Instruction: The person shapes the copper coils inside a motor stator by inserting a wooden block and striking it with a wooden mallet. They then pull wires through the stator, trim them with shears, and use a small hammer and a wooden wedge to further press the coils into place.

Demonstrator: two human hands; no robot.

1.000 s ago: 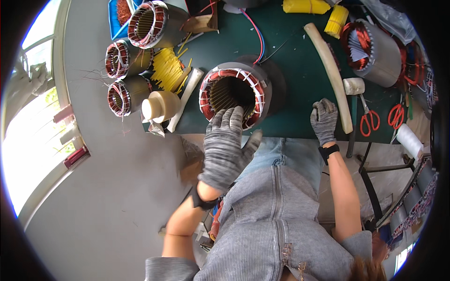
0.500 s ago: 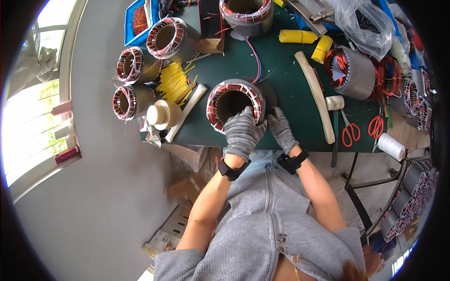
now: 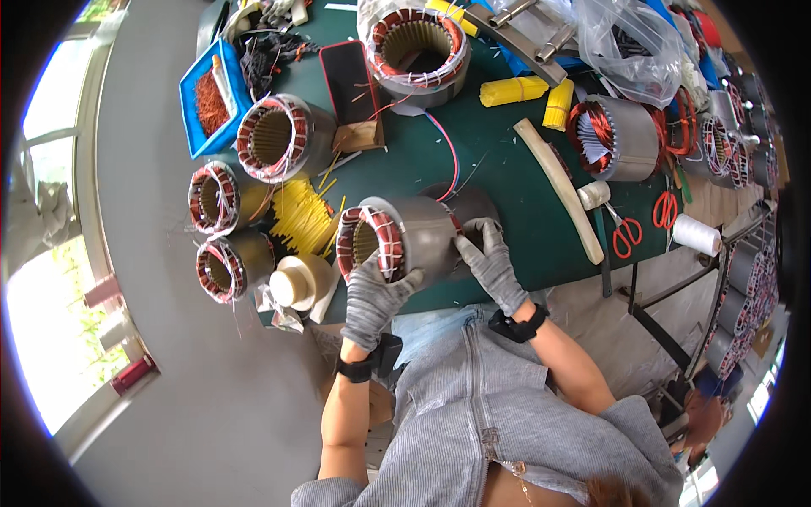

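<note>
A grey motor stator (image 3: pixel 429 235) lies tipped on its side near the table's front edge, its red windings with white lacing facing left. My left hand (image 3: pixel 372 297), in a grey glove, grips the left end, with the fingers at the laced windings and the thumb along the metal body. At the stator's right end, my gloved right hand (image 3: pixel 494 269) has its fingers on the rim; part of its hold is hidden. Behind that end is a dark round base (image 3: pixel 477 205). A red and blue wire (image 3: pixel 452 148) runs up the table from the base.
More stators stand left (image 3: pixel 274 139), at the back (image 3: pixel 418 55) and right (image 3: pixel 629 139). Yellow strips (image 3: pixel 300 215) and a cream spool (image 3: pixel 300 283) lie left. A pale wooden stick (image 3: pixel 557 190), red-handled scissors (image 3: pixel 625 237) and white thread (image 3: pixel 697 235) lie right.
The stator has been tipped from upright onto its side, its laced end turning left. My left hand has moved left with that end; my right hand now holds the other end. The view has shifted.
</note>
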